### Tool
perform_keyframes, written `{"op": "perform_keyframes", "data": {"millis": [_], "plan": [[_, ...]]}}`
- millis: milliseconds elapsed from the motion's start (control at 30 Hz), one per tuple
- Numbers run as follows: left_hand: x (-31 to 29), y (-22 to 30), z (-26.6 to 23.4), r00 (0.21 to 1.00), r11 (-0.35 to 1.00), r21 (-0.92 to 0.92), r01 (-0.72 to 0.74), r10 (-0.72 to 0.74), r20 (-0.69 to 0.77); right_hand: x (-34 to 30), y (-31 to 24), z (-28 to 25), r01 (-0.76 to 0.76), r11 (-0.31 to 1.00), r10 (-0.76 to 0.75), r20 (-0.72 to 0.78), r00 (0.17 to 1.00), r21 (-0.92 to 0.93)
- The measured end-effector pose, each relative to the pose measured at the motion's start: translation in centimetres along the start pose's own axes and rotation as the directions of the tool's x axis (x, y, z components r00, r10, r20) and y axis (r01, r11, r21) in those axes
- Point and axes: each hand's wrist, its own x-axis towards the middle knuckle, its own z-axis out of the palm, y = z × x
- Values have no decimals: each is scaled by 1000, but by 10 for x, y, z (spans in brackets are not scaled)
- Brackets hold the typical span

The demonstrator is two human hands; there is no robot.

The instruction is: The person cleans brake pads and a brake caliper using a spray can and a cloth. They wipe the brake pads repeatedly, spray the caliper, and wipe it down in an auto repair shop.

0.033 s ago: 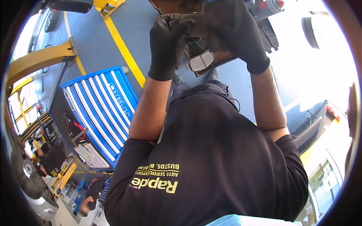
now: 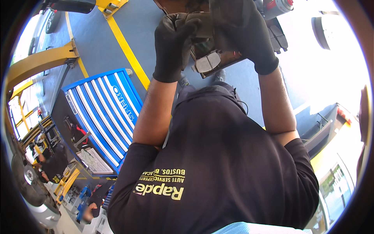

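My left hand, in a black glove, is closed around a brake pad, with the thumb laid along it. Just right of the pad, my gloved right hand is closed on a dark, flat sheet. Blur hides its fingertips and the sheet's exact kind. Below the hands, a loose grey brake pad rests at the near edge of a dark tray-like surface. More brake pads lie to the right of my right hand.
A spray can lies beyond my right wrist, and a curved brake shoe is farther right. To the left stand a blue tool chest and a yellow lift arm. Two people are at the lower left.
Both hands have shifted very slightly, and the sheet at my right hand stays blurred. My left hand keeps its hold on the brake pad.
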Motion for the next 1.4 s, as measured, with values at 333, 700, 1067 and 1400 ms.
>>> {"op": "perform_keyframes", "data": {"millis": [333, 700, 1067, 1400], "plan": [[15, 9, -12, 996, 944, -318, 88, -80, 38, -29, 53, -31, 66, 992, -88, -209, 974, -109], [4, 8, 8, 977, 940, -269, 207, -187, 100, -8, 2, 20, 448, 827, -479, -8, 878, -340], [-9, 17, 12, 974, 933, -278, 227, -216, 69, -3, 18, -11, 454, 760, -478, 74, 875, -465], [-16, 23, 14, 977, 939, -270, 211, -192, 98, -17, 7, 10, 413, 817, -471, -53, 881, -402]]}}
